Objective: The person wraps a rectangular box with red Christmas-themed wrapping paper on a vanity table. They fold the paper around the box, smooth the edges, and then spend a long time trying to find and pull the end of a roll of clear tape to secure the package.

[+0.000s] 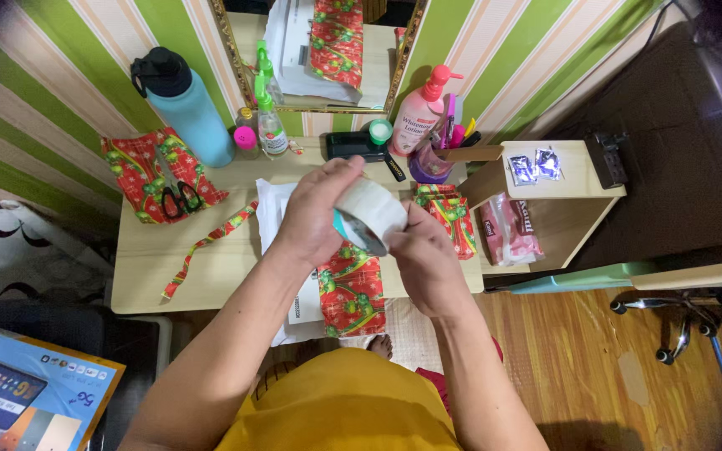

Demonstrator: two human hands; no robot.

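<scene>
Both hands up over the desk [211, 276]: left hand [315, 209] and right hand [422, 255] both closed on a roll of clear tape [369, 215], held above the red wrapping paper [351, 292] lying on the desk. Scissors [180, 199] on a red paper scrap at the desk's far left, blue bottle [185, 104] at its back edge

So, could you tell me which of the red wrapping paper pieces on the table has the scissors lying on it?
The crumpled piece at the table's far left, beside the blue bottle; black scissors rest on it. The others carry none.
</scene>
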